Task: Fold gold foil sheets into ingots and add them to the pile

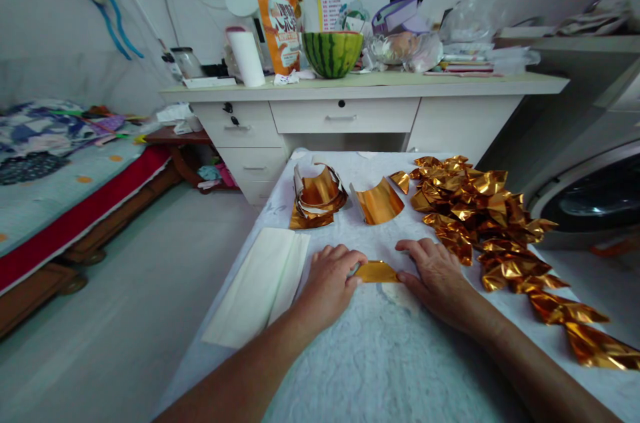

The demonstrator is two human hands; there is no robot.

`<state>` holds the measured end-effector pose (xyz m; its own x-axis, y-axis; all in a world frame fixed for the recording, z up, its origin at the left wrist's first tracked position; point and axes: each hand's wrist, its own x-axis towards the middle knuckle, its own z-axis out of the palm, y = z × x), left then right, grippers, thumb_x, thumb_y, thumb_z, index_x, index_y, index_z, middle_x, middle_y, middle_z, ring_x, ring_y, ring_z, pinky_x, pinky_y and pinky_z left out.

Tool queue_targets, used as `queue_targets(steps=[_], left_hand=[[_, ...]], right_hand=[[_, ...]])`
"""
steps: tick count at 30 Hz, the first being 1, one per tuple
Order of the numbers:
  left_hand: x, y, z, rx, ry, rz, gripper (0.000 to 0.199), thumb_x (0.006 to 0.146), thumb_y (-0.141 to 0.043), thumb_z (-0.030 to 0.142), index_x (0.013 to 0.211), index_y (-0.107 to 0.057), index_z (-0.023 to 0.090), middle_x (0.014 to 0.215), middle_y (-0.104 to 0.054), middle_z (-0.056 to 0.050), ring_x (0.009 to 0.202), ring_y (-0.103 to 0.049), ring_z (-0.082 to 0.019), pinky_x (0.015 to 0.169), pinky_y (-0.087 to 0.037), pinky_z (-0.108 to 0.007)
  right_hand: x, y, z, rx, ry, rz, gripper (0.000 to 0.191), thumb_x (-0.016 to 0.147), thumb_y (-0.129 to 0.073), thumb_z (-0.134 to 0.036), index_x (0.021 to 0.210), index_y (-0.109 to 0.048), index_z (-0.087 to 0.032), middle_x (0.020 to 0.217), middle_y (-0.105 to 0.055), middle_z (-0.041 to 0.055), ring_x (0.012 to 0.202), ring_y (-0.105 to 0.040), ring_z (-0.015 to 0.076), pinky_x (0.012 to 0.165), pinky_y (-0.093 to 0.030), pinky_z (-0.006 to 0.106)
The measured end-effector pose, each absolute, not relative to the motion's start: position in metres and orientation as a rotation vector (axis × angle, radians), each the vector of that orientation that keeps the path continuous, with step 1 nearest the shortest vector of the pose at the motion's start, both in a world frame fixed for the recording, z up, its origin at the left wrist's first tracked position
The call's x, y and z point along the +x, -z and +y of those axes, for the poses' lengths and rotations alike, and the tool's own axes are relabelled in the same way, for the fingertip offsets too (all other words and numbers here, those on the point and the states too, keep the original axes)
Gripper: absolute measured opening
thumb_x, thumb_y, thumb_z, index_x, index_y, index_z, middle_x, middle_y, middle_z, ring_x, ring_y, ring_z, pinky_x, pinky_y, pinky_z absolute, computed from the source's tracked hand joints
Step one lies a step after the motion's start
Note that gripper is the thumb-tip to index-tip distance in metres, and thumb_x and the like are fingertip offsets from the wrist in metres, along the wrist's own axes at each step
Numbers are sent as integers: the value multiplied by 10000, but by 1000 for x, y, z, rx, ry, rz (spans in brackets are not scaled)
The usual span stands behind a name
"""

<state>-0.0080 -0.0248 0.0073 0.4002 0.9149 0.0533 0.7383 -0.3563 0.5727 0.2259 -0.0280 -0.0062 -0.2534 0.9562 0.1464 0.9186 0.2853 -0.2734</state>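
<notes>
A small folded strip of gold foil paper point(377, 272) lies on the cloth-covered table between my two hands. My left hand point(333, 276) is closed at its left end, thumb and forefinger pinching the edge. At the other end, the thumb of my right hand point(435, 276) touches the corner, while its fingers are spread apart above the cloth. Just beyond are a curled gold sheet point(381, 202) and a loose roll of gold foil strips point(320, 193). A heap of twisted and folded gold foil pieces point(465, 200) spreads along the right side.
Folded whitish paper point(255, 283) lies left of my left hand. Against the table's far end stands a white desk point(345, 116), bearing a half watermelon point(333, 53), an orange pouch point(280, 26) and a paper roll point(246, 56). A bed point(75, 183) is left, a washing machine point(590, 183) right.
</notes>
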Motion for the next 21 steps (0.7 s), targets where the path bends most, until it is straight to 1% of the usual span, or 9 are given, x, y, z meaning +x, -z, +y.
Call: queue_targets(steps=[3, 5, 6, 8, 10, 12, 15, 21], left_hand=[[-8, -4, -25, 2230, -538, 1306, 303, 855, -565, 103, 1082, -651, 285, 1033, -619, -12, 1009, -523, -213, 875, -382, -359], [-8, -4, -25, 2246, -560, 1266, 301, 864, -550, 94, 1080, -660, 273, 1017, -614, -15, 992, -526, -206, 880, -393, -356], [-8, -4, -25, 2256, -566, 1257, 296, 865, -547, 94, 1076, -663, 267, 1010, -611, -16, 983, -527, -205, 880, -398, -356], [-8, -5, -26, 2279, -563, 1248, 275, 864, -555, 108, 1069, -664, 256, 1006, -608, -19, 973, -529, -206, 879, -405, -357], [-8, -7, -26, 2300, -555, 1244, 249, 855, -585, 142, 1068, -661, 247, 1012, -608, -22, 972, -530, -210, 880, -409, -362], [-9, -7, -26, 2312, -545, 1244, 245, 837, -626, 183, 1073, -657, 240, 1015, -607, -26, 975, -532, -217, 880, -413, -367], [-9, -7, -26, 2308, -542, 1249, 263, 818, -657, 217, 1080, -657, 241, 1010, -606, -32, 977, -536, -225, 883, -419, -372], [-8, -8, -26, 2247, -572, 1252, 208, 842, -590, 160, 1022, -665, 233, 979, -608, -28, 934, -564, -198, 858, -439, -327]], right_hand=[[228, 3, -27, -1637, -277, -2279, 220, 871, -562, -250, 1089, -567, -222, 1048, -582, 90, 965, -524, 274, 833, -394, 429], [227, -2, -27, -1593, -319, -2284, 107, 892, -537, -254, 979, -579, -208, 997, -580, 84, 918, -519, 255, 808, -396, 411], [226, -4, -28, -1565, -334, -2291, 91, 905, -526, -269, 943, -581, -206, 976, -577, 81, 894, -515, 247, 793, -397, 401], [223, -9, -29, -1488, -362, -2315, 115, 915, -531, -302, 943, -586, -206, 965, -575, 79, 878, -508, 238, 780, -397, 385], [219, -12, -31, -1441, -373, -2341, 137, 901, -565, -310, 983, -596, -206, 965, -583, 79, 886, -504, 238, 781, -392, 379], [217, -12, -32, -1437, -369, -2358, 126, 887, -582, -275, 991, -614, -211, 946, -599, 73, 885, -506, 238, 775, -381, 376], [215, -10, -32, -1447, -383, -2379, 101, 894, -556, -219, 951, -640, -218, 890, -623, 55, 843, -519, 220, 750, -365, 363], [211, -15, -33, -1441, -445, -2369, 122, 909, -523, -218, 909, -644, -211, 823, -644, 36, 809, -544, 208, 736, -369, 343]])
